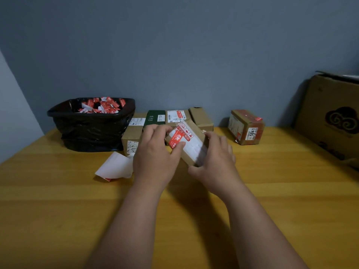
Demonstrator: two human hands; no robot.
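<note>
A small brown cardboard parcel [191,144] with a red and white shipping label is held tilted above the wooden table [58,200], between both hands. My left hand [155,152] grips its left side, thumb pressed on the red part of the label. My right hand [217,158] cups its right and lower end, fingers curled behind it. A loose white label [114,166] with a red edge lies curled on the table to the left of my left hand.
A black-lined bin [91,131] full of red and white labels stands at the back left. Several brown parcels and a green box [154,118] line the wall behind my hands. Another parcel marked 5041 [245,127] sits further right. A large cardboard box [330,117] fills the right edge.
</note>
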